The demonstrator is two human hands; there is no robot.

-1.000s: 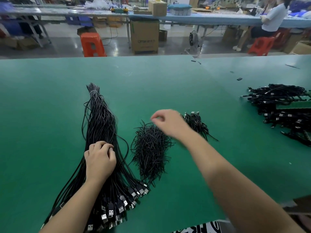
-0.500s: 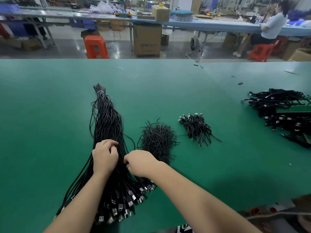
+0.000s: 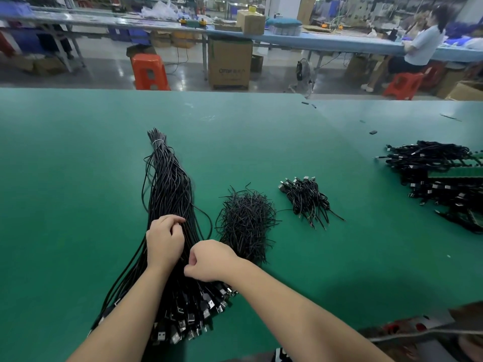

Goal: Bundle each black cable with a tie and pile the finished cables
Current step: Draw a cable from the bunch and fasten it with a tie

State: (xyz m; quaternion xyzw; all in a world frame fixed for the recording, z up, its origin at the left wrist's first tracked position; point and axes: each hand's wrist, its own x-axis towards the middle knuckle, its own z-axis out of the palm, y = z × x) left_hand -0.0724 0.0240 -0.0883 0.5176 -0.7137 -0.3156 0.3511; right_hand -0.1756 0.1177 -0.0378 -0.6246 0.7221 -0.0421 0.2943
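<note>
**Cable bundling: both hands on the loose bundle**

Left hand (image 3: 164,241) and right hand (image 3: 209,261) are each curling their grip into the loose cable bundle (image 3: 170,194), lying at 9 o'clock on the green desk (image 3: 65,178). Tie heap (image 3: 245,220) is sitting at centre; finished cables (image 3: 308,199) are piling at 2 o'clock.

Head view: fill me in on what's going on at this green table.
A person is working at the big bunch of loose black USB cables on the green table. The left hand grips strands mid-bunch; the right hand, fingers curled, picks at the cables near the plug ends. The heap of black twist ties lies just right of the bunch, untouched. A small pile of finished, tied cables sits farther right, and a larger cable heap lies at the table's right edge.
</note>
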